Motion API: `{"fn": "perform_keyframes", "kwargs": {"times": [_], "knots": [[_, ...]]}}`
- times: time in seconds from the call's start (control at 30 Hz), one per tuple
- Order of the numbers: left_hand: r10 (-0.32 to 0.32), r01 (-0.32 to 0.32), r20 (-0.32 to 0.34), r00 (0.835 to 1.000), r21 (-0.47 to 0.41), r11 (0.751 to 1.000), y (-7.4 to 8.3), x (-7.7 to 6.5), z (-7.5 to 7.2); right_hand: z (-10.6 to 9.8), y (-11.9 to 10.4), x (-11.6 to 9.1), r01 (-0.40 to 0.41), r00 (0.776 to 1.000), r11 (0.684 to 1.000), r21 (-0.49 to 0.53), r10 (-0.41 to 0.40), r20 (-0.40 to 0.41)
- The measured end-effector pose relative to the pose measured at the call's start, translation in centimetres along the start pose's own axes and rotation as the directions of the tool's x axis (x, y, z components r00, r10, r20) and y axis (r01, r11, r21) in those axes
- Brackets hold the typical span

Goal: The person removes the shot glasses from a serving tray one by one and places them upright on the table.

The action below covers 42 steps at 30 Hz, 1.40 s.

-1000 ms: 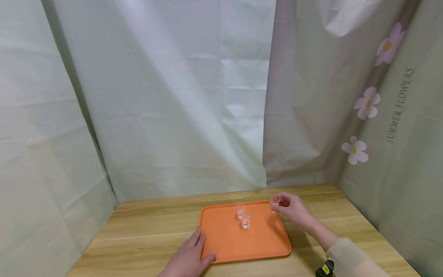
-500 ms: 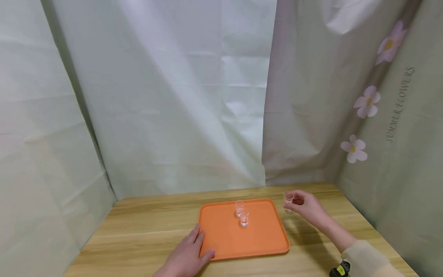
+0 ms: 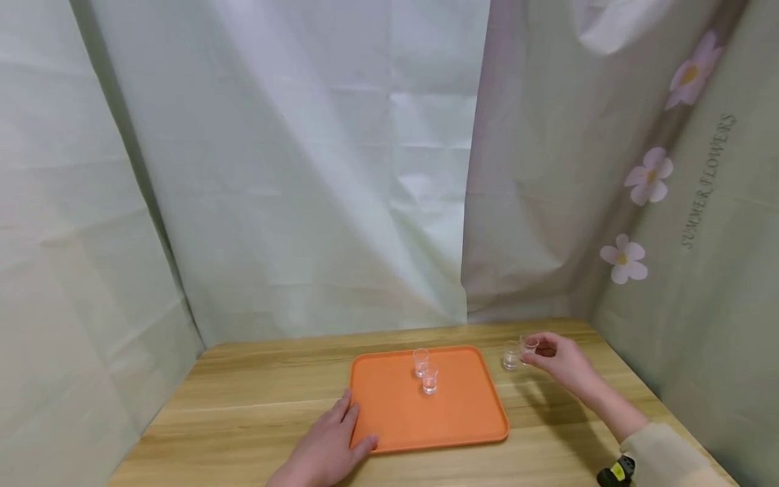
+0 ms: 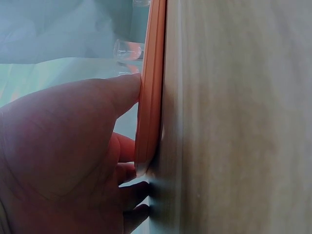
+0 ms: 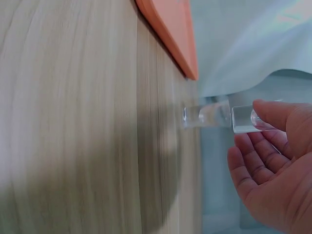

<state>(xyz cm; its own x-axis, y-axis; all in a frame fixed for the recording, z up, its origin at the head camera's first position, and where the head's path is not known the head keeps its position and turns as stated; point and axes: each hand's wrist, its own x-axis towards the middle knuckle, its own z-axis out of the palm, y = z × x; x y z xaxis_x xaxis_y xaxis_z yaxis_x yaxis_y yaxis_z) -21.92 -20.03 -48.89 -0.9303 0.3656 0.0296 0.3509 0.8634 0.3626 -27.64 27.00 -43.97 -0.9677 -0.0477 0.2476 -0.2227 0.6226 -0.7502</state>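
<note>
My right hand (image 3: 562, 362) pinches a small clear shot glass (image 5: 243, 120) between thumb and fingers. In the right wrist view that glass is raised off the wooden table (image 5: 73, 122). A second shot glass (image 3: 510, 357) stands upright on the table, just left of the held one. Two more shot glasses, a rear one (image 3: 420, 362) and a front one (image 3: 429, 380), stand on the orange tray (image 3: 395, 423). At the tray's front left corner rests my left hand (image 3: 325, 443); its thumb touches the rim (image 4: 151, 92), and its extended fingers lie along the left edge.
Pale fabric curtains (image 3: 328, 169) hang behind the table and on both sides. The right curtain carries printed flowers (image 3: 623, 259) and lettering. A black and yellow device (image 3: 617, 471) sits at my right wrist, beside the light sleeve (image 3: 669, 453).
My right hand has moved right from over the tray's back right corner to beyond the tray, pinching a glass. A separate glass now shows on the table. My left hand stays at the tray.
</note>
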Motion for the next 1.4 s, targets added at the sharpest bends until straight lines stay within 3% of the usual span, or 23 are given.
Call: {"fn": "perform_keyframes", "kwargs": {"times": [0.47, 0.77, 1.4], "knots": [[-0.015, 0.016, 0.025, 1.000, -0.023, 1.000, 0.0, 0.1, -0.4, -1.2, 3.1, 1.0, -0.036, 0.999, 0.998, -0.046, 0.035, -0.025], [-0.023, 0.023, 0.029, 0.999, -0.014, 1.000, -0.1, 0.2, -0.2, -0.6, 5.1, 1.9, -0.042, 0.999, 0.999, -0.022, 0.042, -0.017], [-0.024, 0.024, 0.006, 1.000, -0.014, 1.000, 0.0, 0.0, -0.4, 1.4, 5.4, 2.6, -0.076, 0.997, 0.997, -0.027, 0.076, -0.023]]}}
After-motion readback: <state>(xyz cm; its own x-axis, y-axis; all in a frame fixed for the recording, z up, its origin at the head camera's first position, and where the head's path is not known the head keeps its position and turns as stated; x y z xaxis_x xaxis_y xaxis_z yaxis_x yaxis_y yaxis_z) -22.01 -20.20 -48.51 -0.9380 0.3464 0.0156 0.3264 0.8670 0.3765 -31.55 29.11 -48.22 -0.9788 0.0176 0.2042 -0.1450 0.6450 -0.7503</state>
